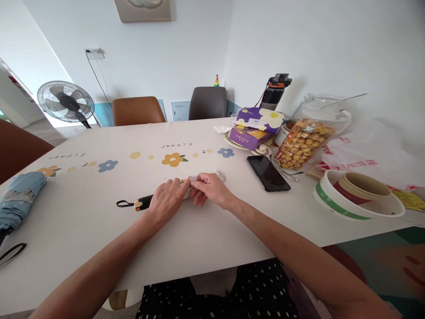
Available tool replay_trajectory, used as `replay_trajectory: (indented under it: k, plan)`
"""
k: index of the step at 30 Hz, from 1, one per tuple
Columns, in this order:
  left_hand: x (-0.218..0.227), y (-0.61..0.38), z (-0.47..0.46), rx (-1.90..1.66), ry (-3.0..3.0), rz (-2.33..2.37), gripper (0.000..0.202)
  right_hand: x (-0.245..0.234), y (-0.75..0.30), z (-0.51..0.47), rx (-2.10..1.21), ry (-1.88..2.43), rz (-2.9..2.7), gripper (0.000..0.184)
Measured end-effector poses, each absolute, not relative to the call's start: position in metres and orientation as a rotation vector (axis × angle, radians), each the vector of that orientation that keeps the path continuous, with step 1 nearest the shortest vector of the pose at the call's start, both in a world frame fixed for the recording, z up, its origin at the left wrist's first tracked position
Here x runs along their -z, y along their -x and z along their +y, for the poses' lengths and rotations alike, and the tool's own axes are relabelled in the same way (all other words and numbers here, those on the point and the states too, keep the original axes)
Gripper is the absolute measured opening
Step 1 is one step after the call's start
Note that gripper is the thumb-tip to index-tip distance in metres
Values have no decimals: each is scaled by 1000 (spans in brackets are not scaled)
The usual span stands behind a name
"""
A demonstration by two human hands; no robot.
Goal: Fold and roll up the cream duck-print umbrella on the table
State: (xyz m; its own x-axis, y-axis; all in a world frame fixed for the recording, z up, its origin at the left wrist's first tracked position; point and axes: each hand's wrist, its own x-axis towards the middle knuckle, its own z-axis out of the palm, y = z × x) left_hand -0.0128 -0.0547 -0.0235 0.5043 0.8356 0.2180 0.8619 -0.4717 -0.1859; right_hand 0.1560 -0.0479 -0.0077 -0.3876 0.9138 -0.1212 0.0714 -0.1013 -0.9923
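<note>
grey folded compact umbrella with a black handle point(143, 202) lies flat near the middle of the white flower-print tablecloth point(99, 221). left hand point(168, 198) is clamped over its body, and right hand point(211, 188) pinches the fabric end, fingers closed on it. black flat smartphone point(268, 173) lies further right, apart from both hands.

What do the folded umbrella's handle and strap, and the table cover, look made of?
Handle of the folded umbrella: likely hard plastic, matte black, with a gold-coloured band. Strap: seemingly woven black cord, since it lies limp in a loop. Table cover: probably coated cloth or vinyl; smooth, printed flowers, drapes over the edge.
</note>
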Motion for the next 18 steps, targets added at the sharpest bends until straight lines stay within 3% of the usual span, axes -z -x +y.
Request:
replay_trajectory:
  k: [11,18]
  plan:
    - [25,13,-54,60,2467,-1414,46,6,-160,-43,-1451,1122,-1604,26]
    - [25,14,-53,20,2448,-1383,46,7,-159,-38,-1494,1145,-1538,21]
